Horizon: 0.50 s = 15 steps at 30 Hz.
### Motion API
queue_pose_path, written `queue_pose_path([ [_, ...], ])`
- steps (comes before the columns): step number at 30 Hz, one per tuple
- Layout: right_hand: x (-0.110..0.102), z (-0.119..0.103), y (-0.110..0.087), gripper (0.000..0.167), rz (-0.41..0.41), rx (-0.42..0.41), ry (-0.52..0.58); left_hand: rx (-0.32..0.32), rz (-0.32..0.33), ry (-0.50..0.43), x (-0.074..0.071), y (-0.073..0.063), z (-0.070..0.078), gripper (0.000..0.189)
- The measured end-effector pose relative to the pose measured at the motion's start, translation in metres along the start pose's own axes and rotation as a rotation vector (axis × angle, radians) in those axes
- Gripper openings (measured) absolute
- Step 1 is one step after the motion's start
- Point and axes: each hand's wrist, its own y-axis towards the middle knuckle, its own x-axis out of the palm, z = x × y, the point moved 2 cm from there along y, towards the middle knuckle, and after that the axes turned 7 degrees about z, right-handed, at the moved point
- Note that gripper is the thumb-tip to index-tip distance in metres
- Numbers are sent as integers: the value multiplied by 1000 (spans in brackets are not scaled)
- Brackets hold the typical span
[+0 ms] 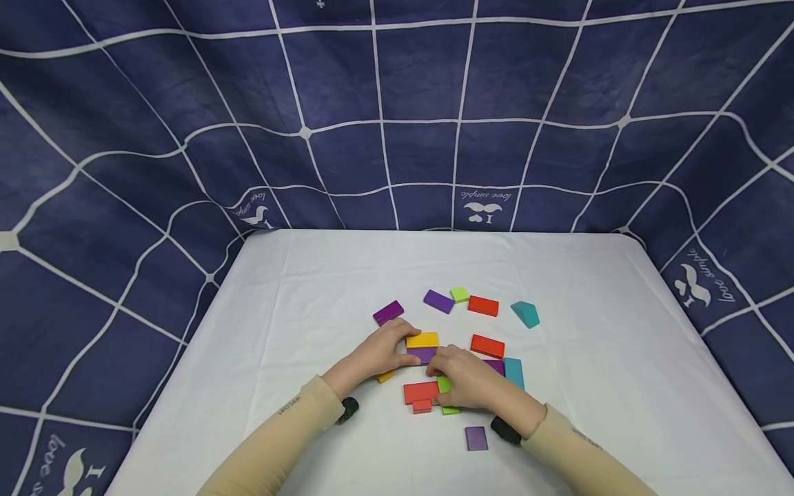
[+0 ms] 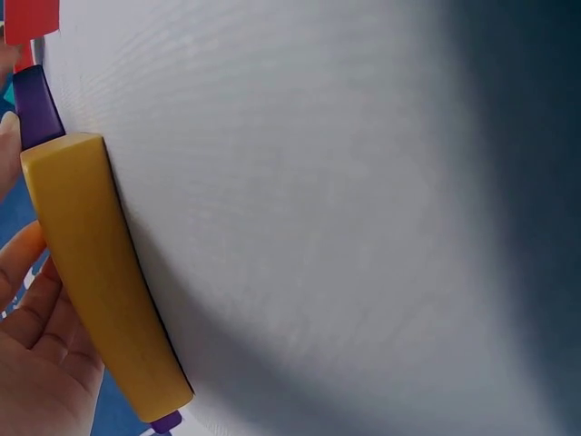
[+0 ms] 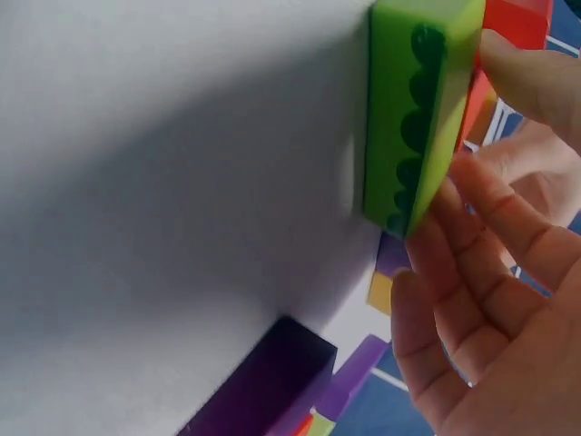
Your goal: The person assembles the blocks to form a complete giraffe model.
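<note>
My left hand [image 1: 378, 350] holds a yellow block [image 1: 422, 339] and a purple block [image 1: 424, 355] lying edge to edge, fingers at the far side and thumb at the near side. Beside that wrist lies another yellow block [image 2: 107, 272], long and close in the left wrist view. My right hand [image 1: 468, 377] pinches a light green block [image 1: 443, 383] at the right end of a red block [image 1: 420, 393]; its palm hides part of these. In the right wrist view, a green block [image 3: 413, 118] with dark scallops stands beside the fingers. A smaller red block [image 1: 422, 406] touches the red one.
Beyond the hands lie purple blocks [image 1: 438, 301], a small green block [image 1: 459, 294], red blocks [image 1: 483, 305] and a teal block [image 1: 526, 313]. Right of my right hand is a blue block [image 1: 513, 373]. A purple square [image 1: 476, 438] lies nearest. Blue curtains [image 1: 415, 158] surround the white table [image 1: 298, 289].
</note>
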Motion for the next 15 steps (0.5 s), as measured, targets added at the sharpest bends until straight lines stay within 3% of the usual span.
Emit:
queue_pose_path([
  [15, 0, 8, -14, 62, -58, 57, 24, 6, -8, 11, 1, 0, -2, 54],
])
